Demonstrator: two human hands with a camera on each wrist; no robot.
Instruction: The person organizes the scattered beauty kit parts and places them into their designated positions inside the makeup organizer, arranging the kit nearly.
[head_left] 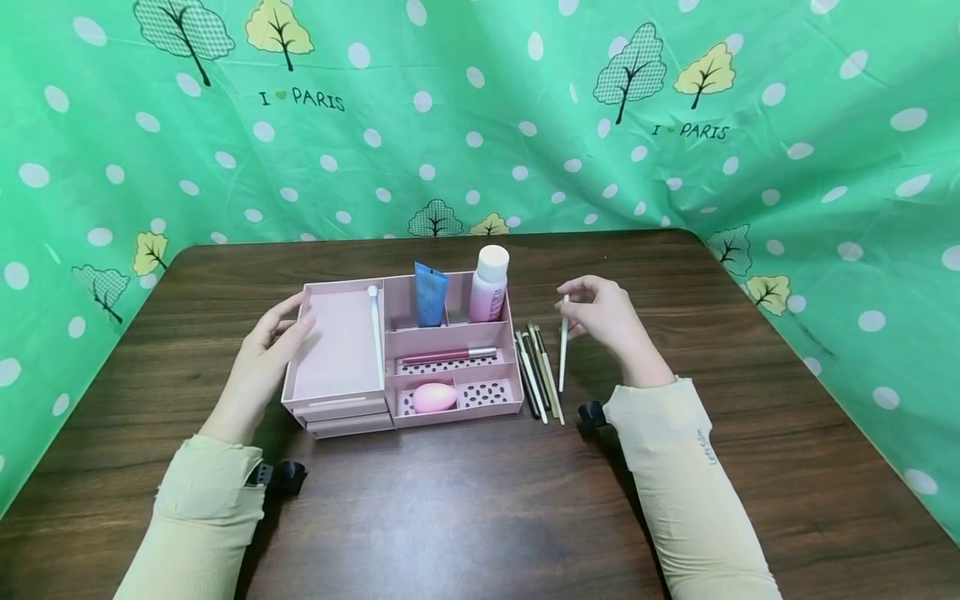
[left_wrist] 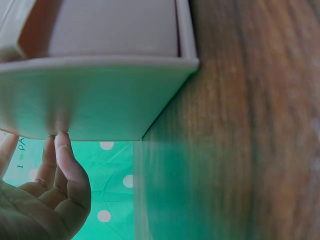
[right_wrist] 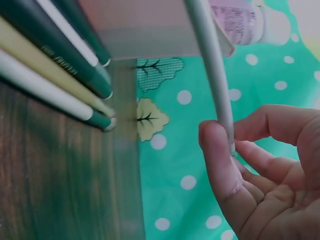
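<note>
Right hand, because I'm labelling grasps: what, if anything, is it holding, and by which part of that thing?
The right hand pinches a slim white stick close to its upper end, as seen in the head view.

Head view looked forward and down from high over the brown wood-grain table (head_left: 480, 517). Wrist views sat low, rolled sideways, facing the green white-dotted cloth (head_left: 450, 58): left close on the pink boxy organizer (left_wrist: 90, 100), right close on a slim white rod (right_wrist: 213, 65). Both shared cloth, table, organizer.
</note>
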